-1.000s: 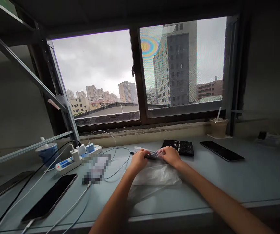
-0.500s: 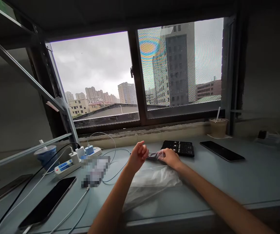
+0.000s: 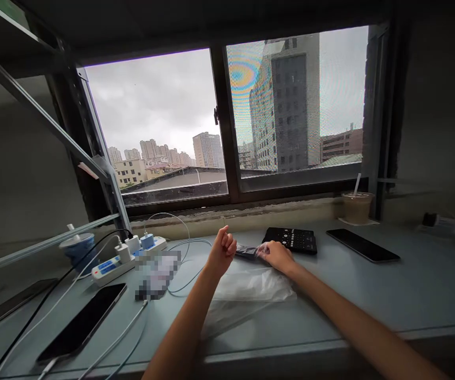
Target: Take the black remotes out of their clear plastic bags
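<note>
My left hand (image 3: 221, 252) is raised over the desk with its fingers curled in and the thumb side up; whatever may be in it is hidden. Just to its right lies a dark flat item in clear plastic wrapping (image 3: 246, 252); its kind is unclear. My right hand (image 3: 278, 255) pinches the loose end of that clear wrapping. Below both hands a crumpled clear plastic bag (image 3: 257, 287) is spread on the desk. Behind the right hand sits a flat black object with rows of small keys (image 3: 296, 240), like a small keyboard.
A black tablet or phone (image 3: 364, 245) lies to the right, near a drink cup with a straw (image 3: 357, 207). Leftward are a power strip (image 3: 110, 270) with chargers and cables, a black phone (image 3: 83, 322) on a cable, and a blue cup (image 3: 79, 250). A window backs the desk (image 3: 409, 295).
The view has shifted slightly. The dark item in its wrapping shows more clearly between my hands. My left hand's fingers have shifted a little; my right hand keeps its pinch.
</note>
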The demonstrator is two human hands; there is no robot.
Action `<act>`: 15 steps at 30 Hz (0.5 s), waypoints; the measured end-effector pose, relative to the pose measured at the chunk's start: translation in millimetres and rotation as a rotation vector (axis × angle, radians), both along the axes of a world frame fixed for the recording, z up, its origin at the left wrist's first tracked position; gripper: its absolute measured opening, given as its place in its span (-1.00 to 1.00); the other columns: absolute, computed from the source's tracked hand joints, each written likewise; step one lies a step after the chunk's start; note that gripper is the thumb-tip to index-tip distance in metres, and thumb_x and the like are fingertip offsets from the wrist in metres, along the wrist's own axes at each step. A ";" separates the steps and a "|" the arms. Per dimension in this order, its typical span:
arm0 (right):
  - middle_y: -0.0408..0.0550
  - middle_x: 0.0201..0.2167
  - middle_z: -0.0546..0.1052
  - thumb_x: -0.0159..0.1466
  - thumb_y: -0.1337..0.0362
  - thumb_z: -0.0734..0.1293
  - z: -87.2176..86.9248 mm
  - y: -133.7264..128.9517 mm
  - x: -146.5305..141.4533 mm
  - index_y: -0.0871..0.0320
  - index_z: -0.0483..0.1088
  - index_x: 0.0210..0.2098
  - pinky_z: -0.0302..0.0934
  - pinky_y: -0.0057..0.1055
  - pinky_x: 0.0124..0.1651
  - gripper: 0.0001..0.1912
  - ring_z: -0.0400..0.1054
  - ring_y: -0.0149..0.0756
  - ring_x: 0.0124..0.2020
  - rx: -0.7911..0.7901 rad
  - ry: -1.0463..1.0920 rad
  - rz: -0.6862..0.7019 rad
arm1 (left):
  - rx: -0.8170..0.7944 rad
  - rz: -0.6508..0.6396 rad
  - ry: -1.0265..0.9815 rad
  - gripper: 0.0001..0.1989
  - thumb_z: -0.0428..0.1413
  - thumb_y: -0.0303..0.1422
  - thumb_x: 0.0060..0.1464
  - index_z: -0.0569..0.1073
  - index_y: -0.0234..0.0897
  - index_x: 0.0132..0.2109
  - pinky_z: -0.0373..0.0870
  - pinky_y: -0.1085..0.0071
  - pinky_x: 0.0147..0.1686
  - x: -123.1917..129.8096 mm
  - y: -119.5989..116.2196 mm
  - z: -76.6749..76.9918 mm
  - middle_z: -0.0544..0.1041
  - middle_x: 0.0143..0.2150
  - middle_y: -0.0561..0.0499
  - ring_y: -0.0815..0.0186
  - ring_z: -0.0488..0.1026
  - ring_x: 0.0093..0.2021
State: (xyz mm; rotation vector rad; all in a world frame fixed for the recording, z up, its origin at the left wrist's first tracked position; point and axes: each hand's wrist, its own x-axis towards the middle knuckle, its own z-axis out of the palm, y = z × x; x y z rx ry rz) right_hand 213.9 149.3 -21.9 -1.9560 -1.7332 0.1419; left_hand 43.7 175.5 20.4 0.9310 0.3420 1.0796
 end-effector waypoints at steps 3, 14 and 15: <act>-0.08 -0.27 0.55 0.15 0.12 0.25 -1.5 0.6 0.5 -0.01 0.50 -0.22 0.12 -0.49 -0.36 -0.73 0.40 -0.21 -0.19 0.001 0.002 0.001 | -0.009 -0.013 -0.034 -0.41 0.20 -0.25 -0.18 -0.14 -0.28 -0.67 -0.12 0.59 -0.78 -0.2 0.4 -0.3 -0.05 -0.76 0.21 0.58 -0.08 -0.75; -0.10 -0.25 0.55 0.16 0.05 0.20 -3.1 0.4 -0.8 -0.04 0.50 -0.21 0.14 -0.46 -0.30 -0.68 0.39 -0.20 -0.16 0.006 0.016 0.002 | -0.112 0.306 0.486 -0.69 -0.09 -0.28 0.07 0.26 -0.32 -0.58 0.04 0.56 -0.69 2.3 7.6 -12.5 0.37 -0.64 0.03 0.49 0.19 -0.73; -0.08 -0.25 0.55 0.16 0.05 0.20 -2.6 -0.1 -1.4 -0.03 0.50 -0.22 0.15 -0.45 -0.30 -0.68 0.40 -0.20 -0.16 0.006 0.016 -0.001 | -0.137 0.315 0.515 -0.72 -0.09 -0.29 0.06 0.29 -0.32 -0.54 0.09 0.54 -0.67 1.7 9.0 -15.0 0.39 -0.61 0.02 0.47 0.22 -0.71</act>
